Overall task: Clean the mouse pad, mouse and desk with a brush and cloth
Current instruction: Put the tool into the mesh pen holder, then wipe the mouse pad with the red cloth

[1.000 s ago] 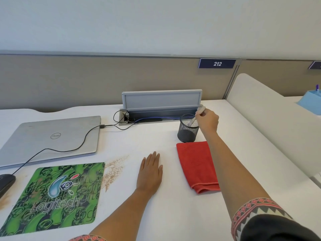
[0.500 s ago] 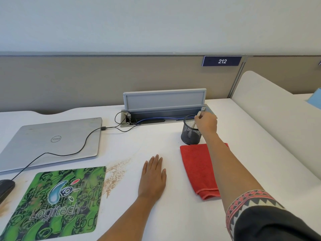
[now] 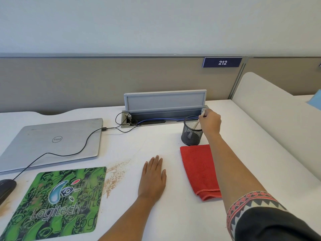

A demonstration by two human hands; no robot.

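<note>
A green Logitech mouse pad (image 3: 57,204) lies at the front left of the white desk (image 3: 173,220). At the left edge sits a black mouse (image 3: 6,188). Brown crumbs (image 3: 114,176) are scattered beside the pad's right edge. A folded red cloth (image 3: 199,169) lies right of centre. Behind it stands a black mesh cup (image 3: 191,133) holding a pale brush (image 3: 198,122). My right hand (image 3: 210,122) grips the brush's handle above the cup. My left hand (image 3: 152,178) rests flat on the desk, fingers straight.
A shut silver laptop (image 3: 52,141) lies at the back left, its black cable (image 3: 86,141) running to the open grey cable box (image 3: 165,101). A beige partition (image 3: 104,80) closes the back. A white divider (image 3: 278,127) bounds the right side.
The view has shifted slightly. My right hand stays at the cup with the brush handle in it. The left hand has not moved.
</note>
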